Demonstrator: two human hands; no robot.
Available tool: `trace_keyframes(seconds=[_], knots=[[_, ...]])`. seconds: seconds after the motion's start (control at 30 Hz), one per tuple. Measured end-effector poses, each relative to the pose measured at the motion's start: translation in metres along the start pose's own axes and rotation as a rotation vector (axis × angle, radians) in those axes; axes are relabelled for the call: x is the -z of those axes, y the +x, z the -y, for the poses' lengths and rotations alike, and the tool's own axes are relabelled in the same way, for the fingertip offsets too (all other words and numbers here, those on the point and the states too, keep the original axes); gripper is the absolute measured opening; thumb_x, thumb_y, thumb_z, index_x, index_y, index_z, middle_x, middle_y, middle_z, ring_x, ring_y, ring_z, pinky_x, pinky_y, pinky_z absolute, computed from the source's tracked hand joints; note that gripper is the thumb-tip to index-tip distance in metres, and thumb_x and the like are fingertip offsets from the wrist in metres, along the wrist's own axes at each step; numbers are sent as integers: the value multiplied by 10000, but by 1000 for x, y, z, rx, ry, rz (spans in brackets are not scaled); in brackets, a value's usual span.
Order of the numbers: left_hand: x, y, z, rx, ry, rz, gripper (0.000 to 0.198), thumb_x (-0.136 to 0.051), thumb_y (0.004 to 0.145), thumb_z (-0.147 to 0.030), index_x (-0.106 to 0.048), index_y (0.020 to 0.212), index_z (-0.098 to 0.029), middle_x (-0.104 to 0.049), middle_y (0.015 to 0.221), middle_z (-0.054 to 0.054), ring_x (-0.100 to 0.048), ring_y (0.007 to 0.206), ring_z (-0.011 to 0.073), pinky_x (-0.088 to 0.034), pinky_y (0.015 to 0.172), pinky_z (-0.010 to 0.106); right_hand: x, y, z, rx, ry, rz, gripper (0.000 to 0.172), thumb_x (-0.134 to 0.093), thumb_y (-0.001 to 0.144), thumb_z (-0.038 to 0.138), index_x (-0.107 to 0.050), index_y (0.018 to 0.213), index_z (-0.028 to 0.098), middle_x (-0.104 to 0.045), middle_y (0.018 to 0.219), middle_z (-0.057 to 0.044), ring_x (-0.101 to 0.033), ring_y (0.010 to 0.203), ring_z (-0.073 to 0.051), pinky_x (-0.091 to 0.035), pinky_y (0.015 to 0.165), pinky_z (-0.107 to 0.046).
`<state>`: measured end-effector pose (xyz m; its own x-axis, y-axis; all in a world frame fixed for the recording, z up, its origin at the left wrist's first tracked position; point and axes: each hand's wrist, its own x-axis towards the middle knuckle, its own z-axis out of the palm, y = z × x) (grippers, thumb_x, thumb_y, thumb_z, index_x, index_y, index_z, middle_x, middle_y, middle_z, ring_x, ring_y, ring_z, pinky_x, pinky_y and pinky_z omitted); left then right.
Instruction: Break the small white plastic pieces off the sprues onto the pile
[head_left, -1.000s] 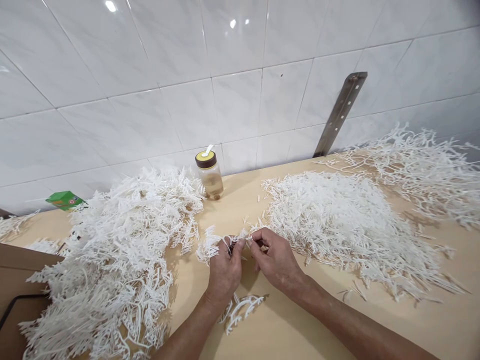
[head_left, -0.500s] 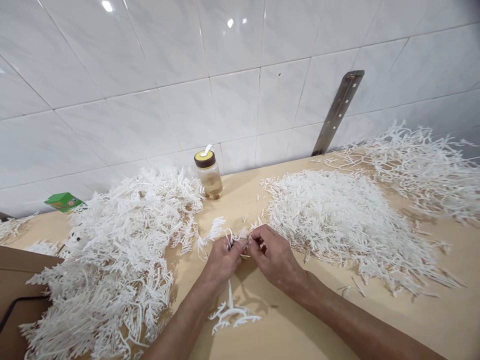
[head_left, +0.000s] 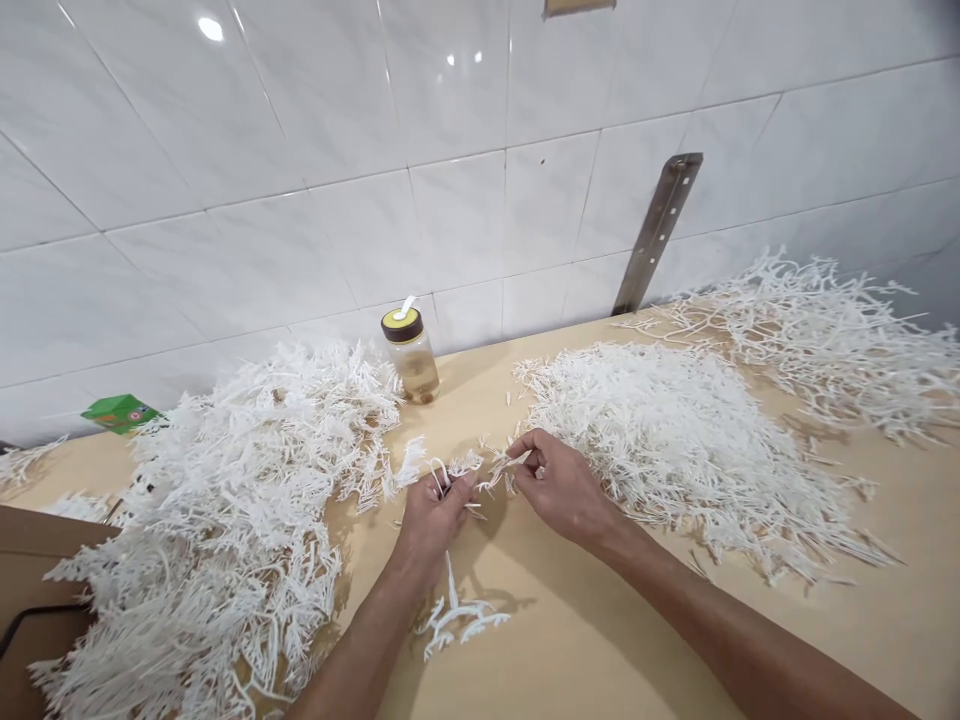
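R hand (head_left: 564,488) edged off L hand (head_left: 433,518); both pinch wht sprigs (head_left: 466,463), gap btwn.

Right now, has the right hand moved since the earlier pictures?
Yes: against the yellow-topped jar, the right hand has shifted right and slightly toward the tiled wall.

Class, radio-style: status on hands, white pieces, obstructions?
Left hand: gripping white branched pieces. Right hand: pinching thin white strands. Lidded jar: standing beyond, apart from both hands. Nothing visibly blocking.
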<state>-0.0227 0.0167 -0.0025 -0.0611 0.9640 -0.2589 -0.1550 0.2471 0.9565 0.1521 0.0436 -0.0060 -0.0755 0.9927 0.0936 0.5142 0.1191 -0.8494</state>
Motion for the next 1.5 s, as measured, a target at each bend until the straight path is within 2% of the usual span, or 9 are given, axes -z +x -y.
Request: trace_keyframes(seconds=[0.07, 0.17, 0.37, 0.47, 0.8, 1.0, 1.17, 1.33, 1.5], knots=[[0, 1, 1, 4, -3, -7, 437, -825, 630, -494, -598, 658, -122, -447, 497, -56, -215, 391, 5, -122, 414, 193, 3, -1, 5, -40, 68, 132, 225, -561, 794, 240, -636, 1001, 196, -608, 694, 21, -518, 496, -111, -417, 464, -230], [1, 2, 3, 6, -10, -16, 469, -830, 609, -530, -606, 660, -121, -436, 484, -59, -234, 388, 10, -139, 411, 195, 6, -2, 13, -64, 143, 276, 237, -546, 846, 335, -676, 976, 184, -610, 680, 13, -485, 422, -89, -400, 396, -218], [0, 0, 1, -10, 9, 2, 502, -809, 624, -572, -633, 681, -105, -434, 489, -55, -274, 405, 20, -160, 425, 194, 3, -4, 14, -87, 197, 340, 237, -570, 850, 382, -681, 893, 177, -586, 616, 34, -450, 365, -68, -388, 348, -197], [0, -1, -1, -20, -7, -2, 492, -809, 629, -559, -647, 714, -102, -464, 512, -52, -258, 404, 13, -163, 424, 197, -1, -3, 9, -82, 216, 333, 212, -574, 844, 366, -664, 833, 175, -594, 638, 31, -456, 370, -66, -394, 344, -195], [0, 0, -2, -14, -42, 17, 494, -806, 644, -537, -691, 823, -91, -650, 702, 29, -280, 394, 2, -173, 417, 205, -5, -4, 2, -17, 142, 335, 227, -523, 888, 358, -661, 839, 184, -647, 681, 19, -498, 381, -83, -406, 396, -215], [0, -4, 5, -32, 1, 55, 496, -801, 641, -567, -658, 731, -100, -603, 610, 10, -307, 411, 18, -195, 432, 202, -8, -9, 7, 93, -58, 297, 240, -436, 916, 221, -647, 806, 187, -619, 607, 11, -533, 472, -128, -404, 511, -248], [-1, -10, 2, -37, -15, 127, 477, -790, 668, -561, -635, 749, -117, -653, 661, 45, -312, 421, 23, -186, 438, 201, -4, -2, -3, 94, -221, 106, 222, -459, 892, 220, -611, 734, 189, -640, 686, -27, -557, 625, -171, -388, 574, -275], [4, -4, 3, 42, -70, 212, 439, -795, 673, -526, -623, 686, -122, -613, 631, 31, -294, 433, 27, -136, 430, 200, 6, 5, -4, 32, -114, 49, 149, -504, 856, 274, -626, 805, 206, -627, 654, 9, -548, 584, -158, -397, 551, -265], [5, 0, 2, 58, -88, 179, 422, -772, 682, -519, -651, 691, -115, -512, 571, -11, -260, 423, 28, -128, 421, 205, 8, 9, -6, -5, -98, 38, 140, -573, 805, 333, -617, 771, 204, -624, 642, 7, -546, 578, -155, -405, 546, -266]])
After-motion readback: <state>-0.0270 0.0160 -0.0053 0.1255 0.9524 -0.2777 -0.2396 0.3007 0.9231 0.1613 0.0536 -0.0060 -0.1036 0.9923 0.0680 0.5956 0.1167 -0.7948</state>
